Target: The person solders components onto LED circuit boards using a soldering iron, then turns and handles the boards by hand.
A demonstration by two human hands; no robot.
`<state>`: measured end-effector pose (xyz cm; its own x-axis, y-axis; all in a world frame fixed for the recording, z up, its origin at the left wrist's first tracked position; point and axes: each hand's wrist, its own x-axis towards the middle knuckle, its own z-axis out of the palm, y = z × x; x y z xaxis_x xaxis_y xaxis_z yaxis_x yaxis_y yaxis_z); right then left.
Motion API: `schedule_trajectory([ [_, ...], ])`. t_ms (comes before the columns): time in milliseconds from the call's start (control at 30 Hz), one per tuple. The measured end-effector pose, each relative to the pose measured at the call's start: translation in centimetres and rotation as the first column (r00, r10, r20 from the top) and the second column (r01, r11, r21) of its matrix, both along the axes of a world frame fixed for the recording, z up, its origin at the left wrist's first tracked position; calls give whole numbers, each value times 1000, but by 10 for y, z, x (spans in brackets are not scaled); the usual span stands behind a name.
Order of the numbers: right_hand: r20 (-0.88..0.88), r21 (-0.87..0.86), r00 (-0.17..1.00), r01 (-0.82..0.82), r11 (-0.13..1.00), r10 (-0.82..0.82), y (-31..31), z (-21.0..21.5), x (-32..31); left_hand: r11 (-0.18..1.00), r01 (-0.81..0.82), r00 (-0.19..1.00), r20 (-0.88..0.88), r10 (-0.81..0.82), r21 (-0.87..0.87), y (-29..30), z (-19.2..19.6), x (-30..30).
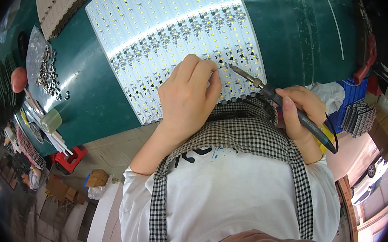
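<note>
The light board (163, 49) lies on the green table (284, 41), its near edge by the table's near edge and next to the checked apron (248, 130). It is one sheet of many narrow strips, with too many small yellow lights to count.

Over the board's near half, the left hand (187, 90) has its fingers bent and the thumb close to the forefinger; whether anything is pinched there cannot be told. By the board's near right corner, the right hand (303, 110) grasps one soldering iron (268, 90), its tip over the board, contact unclear. Pale lettering marks the iron's handle; dark lettering shows on the white shirt (234, 184) below the board.

Right of the board, tabletop stretches on to one thin white stick (336, 27). Left of it, room is tighter: one heap of small parts (48, 73), one reddish ball (19, 80) and one greenish cup (51, 120).
</note>
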<state>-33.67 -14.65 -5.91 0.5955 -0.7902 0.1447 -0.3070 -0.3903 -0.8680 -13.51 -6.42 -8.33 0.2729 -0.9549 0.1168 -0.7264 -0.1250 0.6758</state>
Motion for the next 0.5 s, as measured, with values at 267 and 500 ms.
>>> schedule_trajectory([
  [267, -33, -25, 999, -7, 1000, 6, 1, -1, 3, 1000, 15, 1000, 24, -15, 21, 0, -4, -2],
  [500, -48, -71, 998, -49, 996, 45, 3, 0, 5, 998, 52, 999, -11, -52, 37, 2, -5, 0],
])
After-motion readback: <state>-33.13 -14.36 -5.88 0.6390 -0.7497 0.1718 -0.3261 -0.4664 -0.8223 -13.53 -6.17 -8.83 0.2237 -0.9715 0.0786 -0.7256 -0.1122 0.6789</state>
